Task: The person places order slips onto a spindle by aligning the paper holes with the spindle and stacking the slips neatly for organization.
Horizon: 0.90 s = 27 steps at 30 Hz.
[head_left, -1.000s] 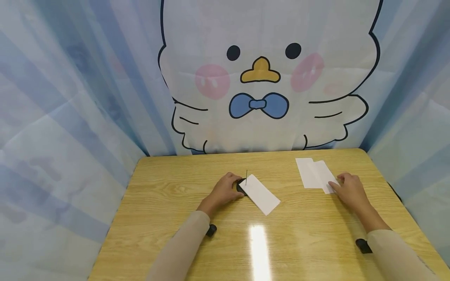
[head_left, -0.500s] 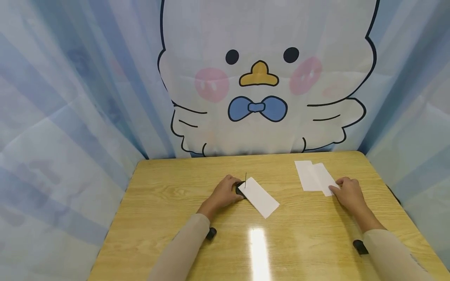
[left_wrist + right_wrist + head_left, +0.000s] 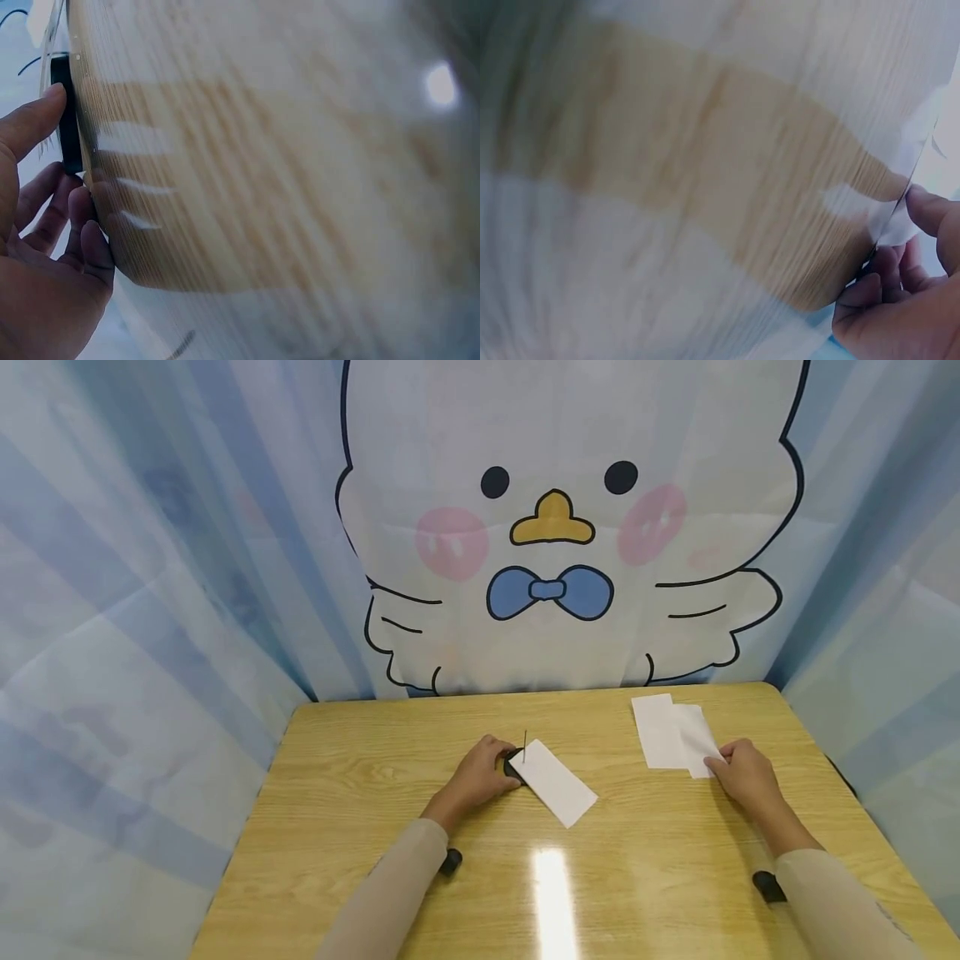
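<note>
My left hand (image 3: 476, 775) grips the round black base (image 3: 512, 766) of a paper spike, thumb on one side and fingers on the other. Its thin upright needle (image 3: 525, 742) passes by the top corner of a white paper slip (image 3: 557, 785), which slants down to the right. In the left wrist view the base (image 3: 67, 120) appears edge-on between thumb and fingers. Over at the right, my right hand (image 3: 747, 779) pinches the near corner of a white slip (image 3: 696, 739), which overlaps another white slip (image 3: 660, 735). The right wrist view shows that hand (image 3: 911, 292) at the thin paper edge.
A wood-grain table (image 3: 360, 827) carries everything, its far edge against a curtain (image 3: 420, 643) with a cartoon bird. Black wrist devices (image 3: 768, 887) sit under both sleeves. A light reflection lies on the table's near middle.
The right thumb and fingers have closed on the near slip's corner. Both right-hand slips have shifted slightly and the near one has bent. The left hand stays at the base.
</note>
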{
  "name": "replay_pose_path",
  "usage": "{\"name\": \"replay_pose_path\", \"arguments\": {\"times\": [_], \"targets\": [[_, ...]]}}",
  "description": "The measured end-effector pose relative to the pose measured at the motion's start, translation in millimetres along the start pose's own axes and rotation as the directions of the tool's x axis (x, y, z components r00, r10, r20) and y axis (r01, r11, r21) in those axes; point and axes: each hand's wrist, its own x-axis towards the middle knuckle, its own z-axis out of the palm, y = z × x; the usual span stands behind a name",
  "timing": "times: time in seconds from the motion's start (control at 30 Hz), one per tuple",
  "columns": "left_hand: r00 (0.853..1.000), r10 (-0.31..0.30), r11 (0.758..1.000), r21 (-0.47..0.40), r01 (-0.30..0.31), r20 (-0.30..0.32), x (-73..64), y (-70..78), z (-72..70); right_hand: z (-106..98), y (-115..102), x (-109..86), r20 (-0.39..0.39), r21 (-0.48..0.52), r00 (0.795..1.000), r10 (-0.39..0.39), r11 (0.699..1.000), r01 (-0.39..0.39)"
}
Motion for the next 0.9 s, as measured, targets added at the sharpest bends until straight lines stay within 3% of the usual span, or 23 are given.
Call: {"name": "replay_pose_path", "arguments": {"times": [0.13, 0.57, 0.9], "targets": [[1.0, 0.017, 1.0, -0.005, -0.017, -0.011, -0.7, -0.5, -1.1, -4.4, 0.7, 2.1, 0.043, 0.028, 0.998, 0.038, 0.999, -0.039], [1.0, 0.003, 1.0, 0.002, -0.002, -0.012, -1.2, 0.2, 0.1, -15.5, 8.5, 0.8, 0.071, 0.022, 0.997, 0.025, 0.999, -0.026], [1.0, 0.011, 1.0, -0.005, -0.011, -0.018, -1.0, -0.7, 0.5, -22.9, 10.8, -2.2, 0.035, 0.029, 0.999, -0.005, 1.0, 0.004]]}}
